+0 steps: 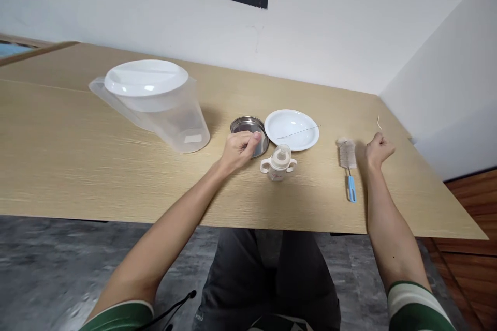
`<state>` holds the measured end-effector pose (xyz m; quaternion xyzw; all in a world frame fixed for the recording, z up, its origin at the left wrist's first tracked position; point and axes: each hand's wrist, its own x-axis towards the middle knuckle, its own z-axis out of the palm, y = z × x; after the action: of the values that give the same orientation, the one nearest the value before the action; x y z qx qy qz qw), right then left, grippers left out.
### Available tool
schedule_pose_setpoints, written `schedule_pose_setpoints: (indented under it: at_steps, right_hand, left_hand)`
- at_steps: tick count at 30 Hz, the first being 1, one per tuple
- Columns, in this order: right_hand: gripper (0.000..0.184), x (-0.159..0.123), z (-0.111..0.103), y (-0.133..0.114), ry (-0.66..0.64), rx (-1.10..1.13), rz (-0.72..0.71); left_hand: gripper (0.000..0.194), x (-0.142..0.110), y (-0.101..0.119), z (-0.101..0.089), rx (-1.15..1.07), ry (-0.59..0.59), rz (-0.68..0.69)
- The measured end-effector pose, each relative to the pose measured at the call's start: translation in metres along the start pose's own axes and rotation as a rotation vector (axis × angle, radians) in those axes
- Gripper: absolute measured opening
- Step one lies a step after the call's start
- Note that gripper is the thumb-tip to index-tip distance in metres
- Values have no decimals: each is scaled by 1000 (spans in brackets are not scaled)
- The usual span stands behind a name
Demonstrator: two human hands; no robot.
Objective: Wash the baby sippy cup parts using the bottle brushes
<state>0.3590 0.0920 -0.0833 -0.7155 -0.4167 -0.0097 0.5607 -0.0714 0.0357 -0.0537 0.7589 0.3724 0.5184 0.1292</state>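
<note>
Left hand (238, 150) and right hand (379, 150) curling empty near a baby's sippy cup (278, 164) on the tabletop (97, 176)

The left hand's fingers (250, 139) are curling shut on nothing, overlapping the rim of a steel dish (248, 124) at center; the right hand is balling loosely, empty, just right of a bottle brush (347, 155). A white plate (291, 129) is lying behind the cup, and a clear plastic pitcher (186, 124) is lying at upper left.

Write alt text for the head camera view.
The left hand is at the rim of a steel dish beside a white plate and a two-handled baby bottle; the right hand is beside a blue-handled bottle brush. A white lid tops a clear plastic jug.
</note>
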Motion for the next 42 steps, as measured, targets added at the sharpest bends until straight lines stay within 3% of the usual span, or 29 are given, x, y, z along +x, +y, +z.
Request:
schedule_pose_setpoints:
  at_steps: [3, 10, 13, 16, 20, 29, 36, 42]
  right_hand:
    - [45, -4, 2, -1, 150, -35, -32]
    - [48, -4, 3, 1, 157, -31, -85]
    - [35, -4, 5, 2, 135, 44, -70]
    - [9, -4, 7, 4, 105, 141, -86]
    - [24, -1, 10, 9, 97, 139, -78]
    - [22, 2, 9, 5, 47, 116, -19]
    - [25, 3, 4, 10, 144, -63, -108]
    - [24, 2, 1, 11, 117, 8, -148]
  left_hand:
    - [62, -2, -3, 1, -12, -38, 36]
    - [64, -4, -4, 1, 62, -16, 2]
    - [65, -4, -2, 0, 72, 1, -16]
    - [64, -4, -1, 0, 73, -2, -25]
    - [64, -4, -2, 1, 61, -19, -19]
    - [63, -4, -2, -1, 64, -15, 0]
    - [63, -5, -2, 0, 55, -4, -13]
    - [63, -5, -1, 1, 33, -24, -1]
